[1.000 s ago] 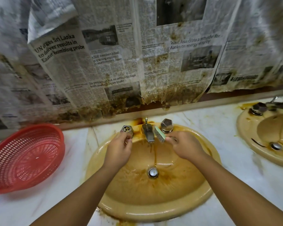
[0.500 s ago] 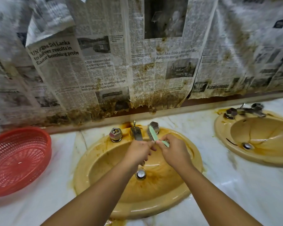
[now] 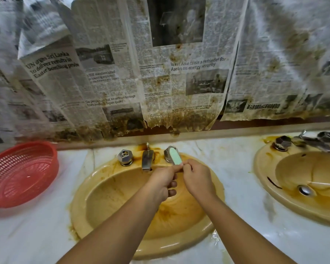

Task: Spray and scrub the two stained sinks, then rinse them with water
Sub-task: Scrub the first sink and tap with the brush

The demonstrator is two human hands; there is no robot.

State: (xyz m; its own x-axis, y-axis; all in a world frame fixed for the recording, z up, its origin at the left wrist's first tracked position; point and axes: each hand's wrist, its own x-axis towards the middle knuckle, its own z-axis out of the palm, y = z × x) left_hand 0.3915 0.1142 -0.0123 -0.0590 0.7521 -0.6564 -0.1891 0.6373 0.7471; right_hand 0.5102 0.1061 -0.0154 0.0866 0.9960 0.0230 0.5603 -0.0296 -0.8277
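Observation:
A yellow sink (image 3: 107, 189) with brown stains lies right below me, its spout (image 3: 147, 159) and two hexagonal tap handles at the back rim. Both hands meet over the basin's far side. My right hand (image 3: 197, 178) and my left hand (image 3: 163, 181) pinch the lower end of a green scrub pad (image 3: 175, 156), which stands upright in front of the right tap handle. A second stained yellow sink (image 3: 286, 204) sits at the right, with its own taps (image 3: 311, 141) at the back.
A red plastic basket (image 3: 19, 173) rests on the white marble counter (image 3: 242, 164) at the left. Stained newspaper (image 3: 133, 73) covers the wall behind both sinks. Brown smears ring the near sink's rim.
My left hand has left the left tap handle and moved right, joining my right hand at the green pad. The pad now stands more upright. My view has shifted to the right.

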